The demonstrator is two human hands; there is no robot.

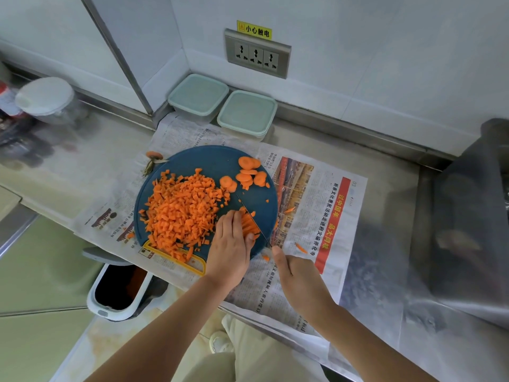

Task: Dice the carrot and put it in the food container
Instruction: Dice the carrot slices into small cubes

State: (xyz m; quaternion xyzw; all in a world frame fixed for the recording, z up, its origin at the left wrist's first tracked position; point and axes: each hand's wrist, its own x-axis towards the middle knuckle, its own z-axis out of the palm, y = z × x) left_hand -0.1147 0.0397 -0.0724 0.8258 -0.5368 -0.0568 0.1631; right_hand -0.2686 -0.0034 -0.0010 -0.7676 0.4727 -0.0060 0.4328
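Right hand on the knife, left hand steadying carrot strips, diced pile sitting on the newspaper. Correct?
No. The diced pile sits on the blue cutting board, as the head view shows. Right hand holds the knife; left hand steadies the carrot strips.

Stainless-steel counter set into a corner of white panelled wall, with a metal strip running up the left panel. Above the counter's back edge, a grey three-gang socket plate under a yellow warning label. Lower left, pale green floor and an open white waste bin. Soft, even light throughout.
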